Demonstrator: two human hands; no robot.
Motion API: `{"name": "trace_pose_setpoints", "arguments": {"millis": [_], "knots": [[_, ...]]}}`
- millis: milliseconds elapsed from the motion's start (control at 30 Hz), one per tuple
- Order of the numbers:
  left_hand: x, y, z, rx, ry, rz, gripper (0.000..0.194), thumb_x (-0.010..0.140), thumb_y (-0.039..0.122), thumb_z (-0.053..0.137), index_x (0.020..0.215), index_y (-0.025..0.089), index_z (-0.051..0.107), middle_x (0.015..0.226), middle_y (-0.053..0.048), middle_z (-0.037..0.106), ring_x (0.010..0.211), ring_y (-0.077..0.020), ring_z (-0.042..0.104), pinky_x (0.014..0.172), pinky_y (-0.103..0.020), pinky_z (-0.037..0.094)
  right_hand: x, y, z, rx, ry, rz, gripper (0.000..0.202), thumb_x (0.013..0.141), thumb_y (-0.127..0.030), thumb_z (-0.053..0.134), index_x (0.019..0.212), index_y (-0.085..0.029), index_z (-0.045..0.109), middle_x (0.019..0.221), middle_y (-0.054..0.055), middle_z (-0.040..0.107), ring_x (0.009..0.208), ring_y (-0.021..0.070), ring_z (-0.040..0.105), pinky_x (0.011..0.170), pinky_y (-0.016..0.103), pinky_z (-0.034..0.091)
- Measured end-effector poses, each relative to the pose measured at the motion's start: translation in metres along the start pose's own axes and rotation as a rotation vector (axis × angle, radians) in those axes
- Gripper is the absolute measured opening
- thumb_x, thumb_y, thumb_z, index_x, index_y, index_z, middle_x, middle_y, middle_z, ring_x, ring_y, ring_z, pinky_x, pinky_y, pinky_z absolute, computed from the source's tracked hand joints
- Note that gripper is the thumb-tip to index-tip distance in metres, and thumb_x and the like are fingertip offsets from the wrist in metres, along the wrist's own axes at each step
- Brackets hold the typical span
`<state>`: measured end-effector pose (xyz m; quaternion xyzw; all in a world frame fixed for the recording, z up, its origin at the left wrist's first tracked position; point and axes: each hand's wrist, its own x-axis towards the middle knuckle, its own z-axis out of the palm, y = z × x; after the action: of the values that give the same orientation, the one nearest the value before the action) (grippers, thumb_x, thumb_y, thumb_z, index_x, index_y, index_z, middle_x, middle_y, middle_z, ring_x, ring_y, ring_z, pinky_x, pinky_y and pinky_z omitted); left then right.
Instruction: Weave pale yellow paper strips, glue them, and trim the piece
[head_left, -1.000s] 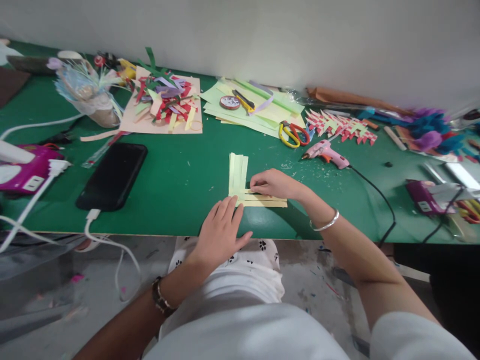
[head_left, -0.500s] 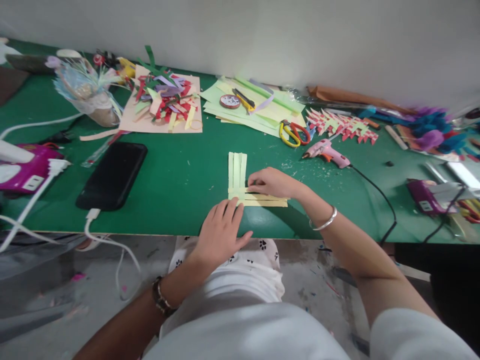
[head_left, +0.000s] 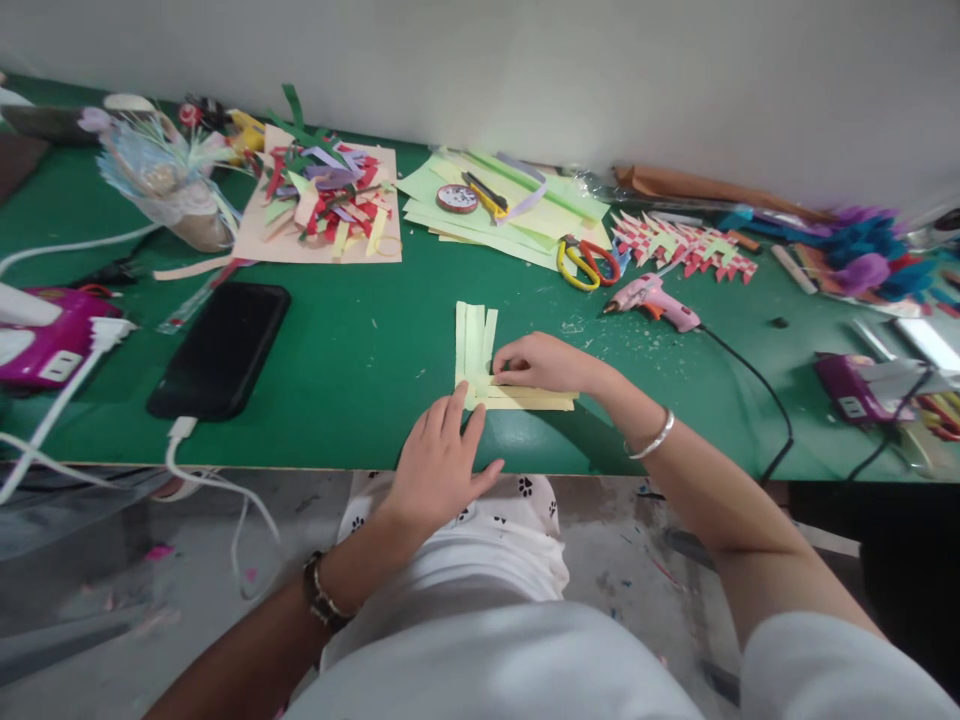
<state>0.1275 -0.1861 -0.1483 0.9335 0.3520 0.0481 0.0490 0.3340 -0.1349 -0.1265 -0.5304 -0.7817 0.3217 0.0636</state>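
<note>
Pale green paper strips [head_left: 472, 335] stand upright in the view and cross pale yellow paper strips [head_left: 529, 402] running right, forming an L on the green table. The rightmost green strip leans outward at its top. My left hand [head_left: 441, 455] lies with its fingers outstretched, fingertips on the L's corner, holding nothing. My right hand [head_left: 546, 362] is closed in a pinch over the yellow strips, just right of the crossing. A paper strip seems to be between its fingertips, which are partly hidden.
Behind the strips lie scissors [head_left: 587, 263], a pink glue gun [head_left: 651, 300] with a trailing cord, and pale green paper sheets [head_left: 517, 240] under a yellow cutter [head_left: 486, 196]. A black phone [head_left: 220, 350] is charging at left. Scrap strips [head_left: 334, 190] pile on pink paper.
The rightmost green strip has tilted outward to the right. My left fingertips have shifted a little up and left on the corner. My right hand has barely moved.
</note>
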Motion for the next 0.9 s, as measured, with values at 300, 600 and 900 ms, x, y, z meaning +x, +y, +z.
{"name": "trace_pose_setpoints", "arguments": {"millis": [300,600,900], "knots": [[0.002,0.0,-0.001,0.0,-0.026,-0.009,0.058,0.079,0.045,0.052,0.123,0.007,0.049,0.136,-0.02,0.04,0.109,-0.0317,0.043,0.09,-0.042,0.039,0.0,-0.001,-0.002,-0.083,-0.001,-0.008,0.016,0.08,-0.028,0.053,0.077,-0.018,0.065,0.052,-0.004,0.053,0.049,0.007,0.038,0.053,0.022,0.024],[0.003,0.001,-0.001,0.021,-0.032,-0.016,0.059,0.079,0.046,0.051,0.125,0.008,0.047,0.136,-0.018,0.041,0.109,-0.031,0.042,0.091,-0.041,0.039,-0.011,0.004,-0.005,-0.066,-0.028,0.062,0.022,0.082,-0.032,0.051,0.071,-0.017,0.063,0.051,-0.002,0.057,0.048,0.008,0.045,0.053,0.022,0.027],[0.004,0.0,0.0,0.023,-0.06,-0.017,0.064,0.082,0.048,0.045,0.13,0.006,0.042,0.139,-0.019,0.037,0.11,-0.0315,0.042,0.092,-0.042,0.039,-0.028,0.007,-0.006,-0.196,0.039,0.146,0.025,0.083,-0.035,0.05,0.069,-0.019,0.063,0.054,-0.001,0.058,0.048,0.0093,0.042,0.051,0.024,0.024]]}}
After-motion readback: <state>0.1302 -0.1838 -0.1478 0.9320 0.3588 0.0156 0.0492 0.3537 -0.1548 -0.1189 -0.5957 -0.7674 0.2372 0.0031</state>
